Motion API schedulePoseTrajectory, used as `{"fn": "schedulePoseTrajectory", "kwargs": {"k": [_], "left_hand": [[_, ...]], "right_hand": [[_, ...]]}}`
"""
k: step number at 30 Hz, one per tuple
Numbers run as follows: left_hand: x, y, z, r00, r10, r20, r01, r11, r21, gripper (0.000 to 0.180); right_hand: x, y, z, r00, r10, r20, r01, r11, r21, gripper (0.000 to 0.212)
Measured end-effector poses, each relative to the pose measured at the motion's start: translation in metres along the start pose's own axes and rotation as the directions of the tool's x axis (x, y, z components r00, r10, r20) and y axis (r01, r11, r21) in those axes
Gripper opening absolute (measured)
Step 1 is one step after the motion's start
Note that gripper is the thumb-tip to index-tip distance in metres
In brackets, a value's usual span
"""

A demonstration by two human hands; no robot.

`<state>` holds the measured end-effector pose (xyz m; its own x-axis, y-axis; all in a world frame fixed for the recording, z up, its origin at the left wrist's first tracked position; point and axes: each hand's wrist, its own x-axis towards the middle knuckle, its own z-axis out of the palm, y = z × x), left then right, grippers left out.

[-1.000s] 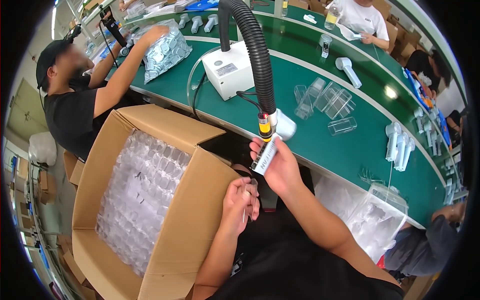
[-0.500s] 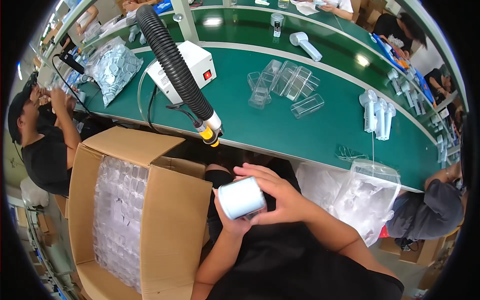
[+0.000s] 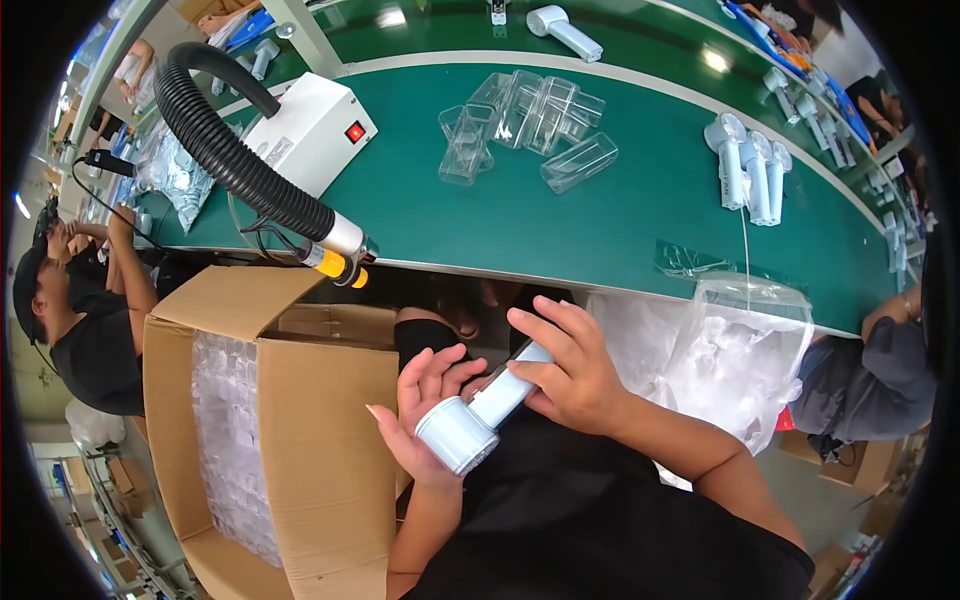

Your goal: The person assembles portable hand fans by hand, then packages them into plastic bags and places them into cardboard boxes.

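Note:
A light blue handheld fan [image 3: 456, 436] is tilted in front of my body, its round head toward the lower left and its handle toward the upper right. My right hand [image 3: 580, 380] is closed around the handle's far end. Beneath and beside the fan's head is my left hand [image 3: 422, 390], palm up with fingers spread. The head appears to touch its palm, but the contact is partly hidden.
Clear plastic cases [image 3: 540, 115] lie on the green bench [image 3: 430, 225], with three similar fans [image 3: 762, 180] at right. A black hose [image 3: 240, 150] runs from a white machine [image 3: 318, 135]. A cardboard box [image 3: 325, 460] at left holds clear packaging; a transparent bag [image 3: 740, 360] hangs right.
The fan has turned from end-on so its handle now shows. My right hand has moved from the fan's head to the handle, and my left fingers have spread. The view has shifted.

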<state>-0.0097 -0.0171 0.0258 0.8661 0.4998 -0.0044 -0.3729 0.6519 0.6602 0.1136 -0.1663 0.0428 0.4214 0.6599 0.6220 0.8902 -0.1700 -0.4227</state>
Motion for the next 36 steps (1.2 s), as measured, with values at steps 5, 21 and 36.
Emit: {"fn": "schedulePoseTrajectory", "kwargs": {"k": [5,21,36], "left_hand": [[-0.002,-0.013,-0.032,0.994,0.087,0.067,-0.108,0.901,0.419,0.062],[-0.031,-0.089,-0.134,0.686,-0.721,-0.098,0.687,0.686,-0.241,0.078],[-0.021,-0.079,-0.092,0.778,-0.628,-0.006,0.623,0.769,0.142,0.076]], "right_hand": [[-0.002,0.009,-0.031,0.808,0.2,0.554,-0.424,0.85,0.312,0.039],[-0.028,-0.019,0.062,0.169,0.297,0.94,-0.548,0.821,-0.161,0.043],[-0.071,0.041,0.016,0.405,0.033,0.914,-0.571,0.79,0.225,0.048]]}}
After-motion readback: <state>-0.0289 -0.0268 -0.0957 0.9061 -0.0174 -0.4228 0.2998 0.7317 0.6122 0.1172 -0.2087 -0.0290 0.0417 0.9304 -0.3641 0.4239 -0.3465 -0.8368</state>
